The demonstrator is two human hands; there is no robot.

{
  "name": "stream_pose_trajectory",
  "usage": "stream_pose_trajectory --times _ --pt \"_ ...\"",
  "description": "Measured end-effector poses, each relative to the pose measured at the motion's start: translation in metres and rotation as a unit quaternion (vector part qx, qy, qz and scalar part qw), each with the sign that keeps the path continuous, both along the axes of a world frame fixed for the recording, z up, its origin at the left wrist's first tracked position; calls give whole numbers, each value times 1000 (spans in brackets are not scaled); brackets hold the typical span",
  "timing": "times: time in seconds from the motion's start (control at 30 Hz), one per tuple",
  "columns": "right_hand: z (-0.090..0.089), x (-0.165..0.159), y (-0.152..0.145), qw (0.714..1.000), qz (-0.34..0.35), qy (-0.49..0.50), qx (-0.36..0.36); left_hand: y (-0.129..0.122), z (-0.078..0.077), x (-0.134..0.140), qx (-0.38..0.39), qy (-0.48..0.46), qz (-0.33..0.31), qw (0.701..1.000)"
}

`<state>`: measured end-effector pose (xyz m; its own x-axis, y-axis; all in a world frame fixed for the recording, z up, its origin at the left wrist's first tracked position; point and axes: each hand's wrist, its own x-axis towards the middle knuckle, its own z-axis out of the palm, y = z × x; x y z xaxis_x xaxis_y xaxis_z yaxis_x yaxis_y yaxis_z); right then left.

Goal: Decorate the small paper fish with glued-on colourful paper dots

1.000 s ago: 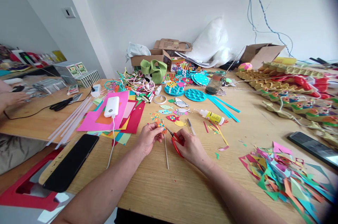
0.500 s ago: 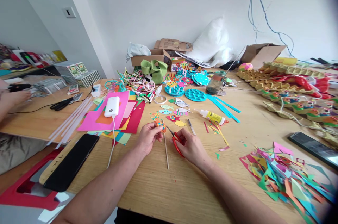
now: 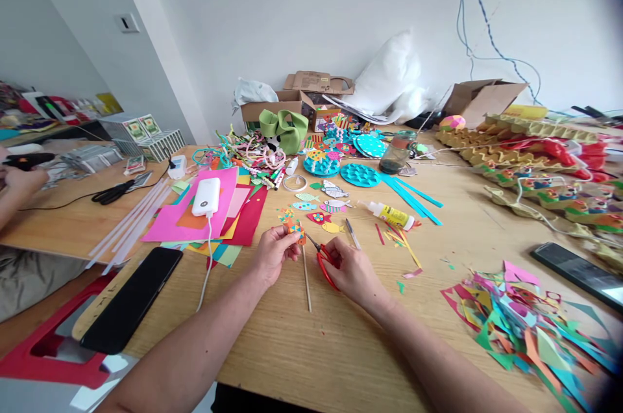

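My left hand (image 3: pixel 275 254) pinches a small orange paper cutout (image 3: pixel 296 234) with blue and yellow patches. In my right hand (image 3: pixel 353 270) is a pair of red-handled scissors (image 3: pixel 325 265), the blades pointing up-left, close to the cutout's right edge. A thin wooden stick (image 3: pixel 306 280) lies on the table beneath, between both hands. Just beyond them are several paper fish, among them a yellow fish (image 3: pixel 333 228), a red fish (image 3: pixel 318 217) and a striped fish (image 3: pixel 335 206). A pen (image 3: pixel 353 234) rests beyond my right hand.
A glue bottle (image 3: pixel 389 215) lies right of the fish. Paper scraps (image 3: pixel 525 328) are heaped at right, near a phone (image 3: pixel 579 273). A black phone (image 3: pixel 134 299), a white power bank (image 3: pixel 207 197) and coloured paper (image 3: pixel 165 225) lie left. A co-worker's hand (image 3: pixel 22 186) shows far left.
My hands, the cutout and the scissors look almost unmoved. At the far left, the co-worker's hand and the dark tool by it have shifted slightly.
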<state>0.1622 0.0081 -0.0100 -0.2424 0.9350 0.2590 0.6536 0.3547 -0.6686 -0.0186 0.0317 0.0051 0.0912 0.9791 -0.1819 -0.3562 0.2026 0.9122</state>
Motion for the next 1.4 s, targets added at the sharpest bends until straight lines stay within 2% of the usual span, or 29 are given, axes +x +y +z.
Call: stream_pose_trajectory --times 1.4 --pt "-1 -1 -1 999 -5 23 -42 -1 -3 1 36 46 12 998"
